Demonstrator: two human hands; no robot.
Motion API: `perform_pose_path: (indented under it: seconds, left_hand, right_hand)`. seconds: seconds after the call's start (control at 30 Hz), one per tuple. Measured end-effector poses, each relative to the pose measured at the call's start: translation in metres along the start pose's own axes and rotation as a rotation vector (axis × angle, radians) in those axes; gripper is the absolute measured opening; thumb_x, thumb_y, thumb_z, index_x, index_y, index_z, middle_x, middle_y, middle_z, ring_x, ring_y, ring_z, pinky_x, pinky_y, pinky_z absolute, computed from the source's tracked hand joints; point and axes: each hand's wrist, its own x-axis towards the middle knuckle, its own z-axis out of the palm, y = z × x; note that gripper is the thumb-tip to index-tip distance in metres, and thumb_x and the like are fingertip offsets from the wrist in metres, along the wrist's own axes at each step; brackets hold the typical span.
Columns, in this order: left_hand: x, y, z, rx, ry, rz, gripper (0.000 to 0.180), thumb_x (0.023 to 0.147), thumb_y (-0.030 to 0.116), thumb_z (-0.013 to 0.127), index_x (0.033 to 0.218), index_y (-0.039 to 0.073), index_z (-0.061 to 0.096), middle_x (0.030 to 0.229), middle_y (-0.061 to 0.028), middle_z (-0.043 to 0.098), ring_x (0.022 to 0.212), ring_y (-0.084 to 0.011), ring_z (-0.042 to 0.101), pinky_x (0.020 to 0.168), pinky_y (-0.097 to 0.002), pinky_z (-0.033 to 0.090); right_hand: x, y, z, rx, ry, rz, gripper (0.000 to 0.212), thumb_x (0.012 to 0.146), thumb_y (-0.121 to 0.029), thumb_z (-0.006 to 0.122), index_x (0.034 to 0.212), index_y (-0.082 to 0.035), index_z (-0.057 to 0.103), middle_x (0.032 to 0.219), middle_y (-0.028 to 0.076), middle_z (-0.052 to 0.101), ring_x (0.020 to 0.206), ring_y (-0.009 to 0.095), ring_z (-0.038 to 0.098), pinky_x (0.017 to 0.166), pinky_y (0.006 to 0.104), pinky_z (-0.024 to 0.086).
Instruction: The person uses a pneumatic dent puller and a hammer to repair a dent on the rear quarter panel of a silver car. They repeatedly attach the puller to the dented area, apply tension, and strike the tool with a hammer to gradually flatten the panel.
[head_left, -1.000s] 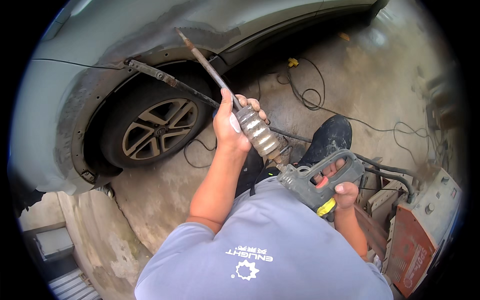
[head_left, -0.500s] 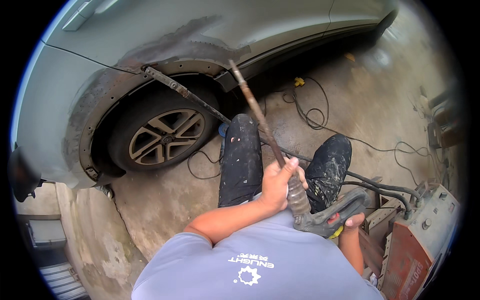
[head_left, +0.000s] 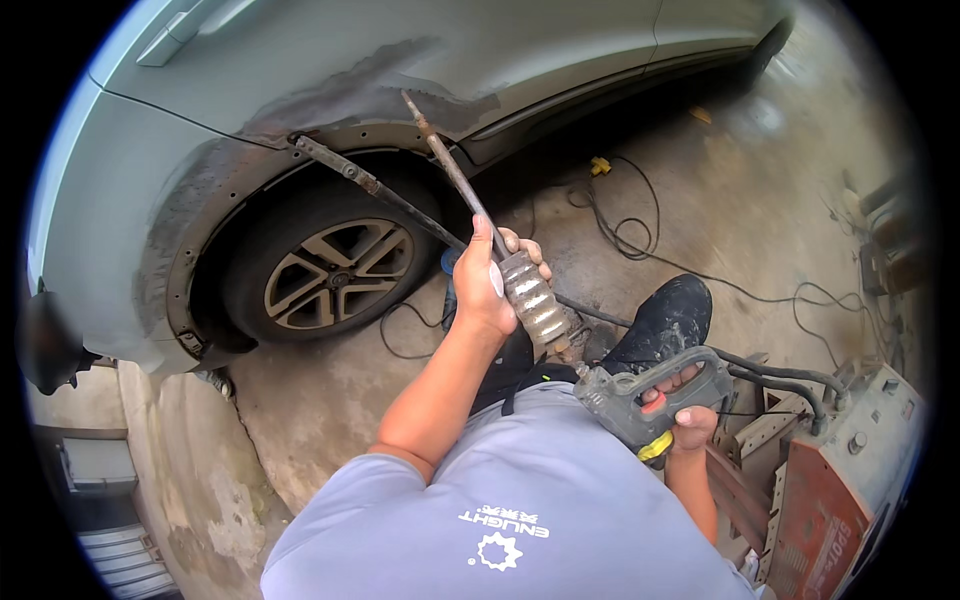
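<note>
A slide-hammer dent puller slants up and left across the view, its pointed tip overlapping the car's scraped, dented body panel; whether the tip touches is unclear. My left hand is closed around its metal shaft at the upper end of the ribbed sliding weight. At the near end is a dark grey gun-type handle with a red trigger and a yellow part. My right hand grips that handle, fingers through its loop. Thick black cables run from it to the right.
A metal bar reaches from the wheel arch past the wheel toward my legs. An orange and grey welding machine stands at my right. Black cable with a yellow plug lies looped on the concrete floor.
The puller's tip has swung left over the scraped panel. My left hand and the sliding weight have moved forward and left; the gun handle has turned and shows more of its side.
</note>
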Motion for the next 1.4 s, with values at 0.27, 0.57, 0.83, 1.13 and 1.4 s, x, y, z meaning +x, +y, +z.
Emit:
perform_pose_path:
  seconds: [0.27, 0.57, 0.83, 1.13, 1.4]
  left_hand:
    - [0.006, 0.020, -0.004, 0.001, 0.005, 0.048, 0.052, 0.108, 0.057, 0.040, 0.084, 0.012, 0.051, 0.079, -0.0144, 0.063, 0.065, -0.0302, 0.066, 0.059, -0.0450, 0.057]
    - [0.009, 0.020, -0.007, -0.011, 0.005, 0.065, 0.052, 0.108, 0.057, 0.041, 0.084, 0.011, 0.051, 0.079, -0.0155, 0.063, 0.065, -0.0309, 0.066, 0.058, -0.0457, 0.057]
    - [0.013, 0.021, -0.013, -0.020, -0.040, 0.060, 0.053, 0.108, 0.058, 0.041, 0.085, 0.010, 0.052, 0.080, -0.0158, 0.063, 0.067, -0.0314, 0.067, 0.060, -0.0464, 0.057]
    - [0.014, 0.018, -0.009, -0.134, -0.099, 0.030, 0.055, 0.107, 0.059, 0.040, 0.085, 0.010, 0.054, 0.082, -0.0156, 0.064, 0.069, -0.0326, 0.068, 0.063, -0.0487, 0.058]
    - [0.016, 0.017, -0.008, -0.158, -0.177, 0.022, 0.055, 0.109, 0.056, 0.037, 0.086, 0.009, 0.054, 0.085, -0.0146, 0.063, 0.074, -0.0338, 0.066, 0.071, -0.0497, 0.056]
  right_hand:
    - [0.012, 0.007, 0.000, -0.010, -0.022, 0.036, 0.068, 0.060, -0.008, 0.071, 0.126, -0.008, 0.054, 0.109, 0.005, 0.056, 0.101, 0.024, 0.058, 0.089, 0.0423, 0.055]
    - [0.016, 0.004, 0.006, -0.018, -0.008, 0.007, 0.075, 0.057, -0.008, 0.070, 0.130, -0.004, 0.055, 0.117, 0.008, 0.059, 0.106, 0.028, 0.060, 0.090, 0.0448, 0.056]
    - [0.017, 0.006, 0.003, -0.027, 0.003, 0.016, 0.073, 0.057, -0.008, 0.070, 0.128, -0.005, 0.056, 0.111, 0.007, 0.061, 0.096, 0.025, 0.062, 0.081, 0.0421, 0.058]
    - [0.017, 0.003, 0.009, -0.037, -0.027, 0.028, 0.081, 0.054, -0.014, 0.070, 0.133, -0.001, 0.053, 0.118, 0.011, 0.062, 0.104, 0.027, 0.062, 0.087, 0.0401, 0.054]
    - [0.022, -0.006, 0.024, -0.003, -0.063, 0.118, 0.071, 0.061, -0.007, 0.070, 0.130, -0.007, 0.054, 0.118, 0.007, 0.056, 0.113, 0.025, 0.056, 0.099, 0.0464, 0.050]
